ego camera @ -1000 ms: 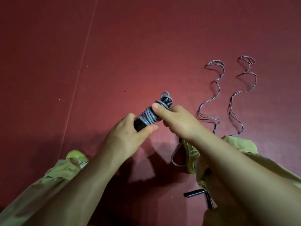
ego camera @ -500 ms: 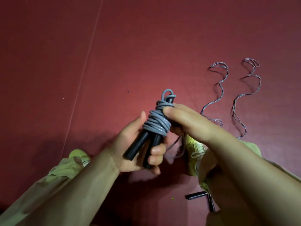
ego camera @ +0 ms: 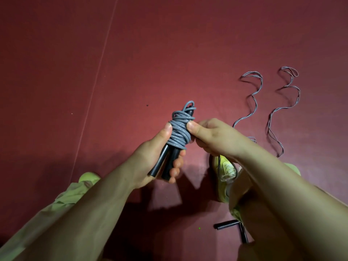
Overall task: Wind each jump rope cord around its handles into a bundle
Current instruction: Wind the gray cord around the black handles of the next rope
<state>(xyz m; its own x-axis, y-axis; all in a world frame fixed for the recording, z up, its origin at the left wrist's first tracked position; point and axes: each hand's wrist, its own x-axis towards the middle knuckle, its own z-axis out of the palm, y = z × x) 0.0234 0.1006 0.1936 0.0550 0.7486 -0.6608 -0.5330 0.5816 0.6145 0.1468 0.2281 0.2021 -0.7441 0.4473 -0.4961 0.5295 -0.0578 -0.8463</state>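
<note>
L hand (ego camera: 150, 162) grip wraps handles (ego camera: 165, 162) | R hand (ego camera: 209, 136) pinches cord bundle (ego camera: 179, 130), ctr frame | 1st rope nearly wound | 2nd rope (ego camera: 271, 113) loose on floor, right: undone

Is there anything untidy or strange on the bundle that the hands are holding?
Yes, slightly. The grey cord is wound unevenly around the black handles, with turns that cross each other, and one small loop sticks out above the top. The left hand grips the handles; the right hand pinches the coils.
</note>
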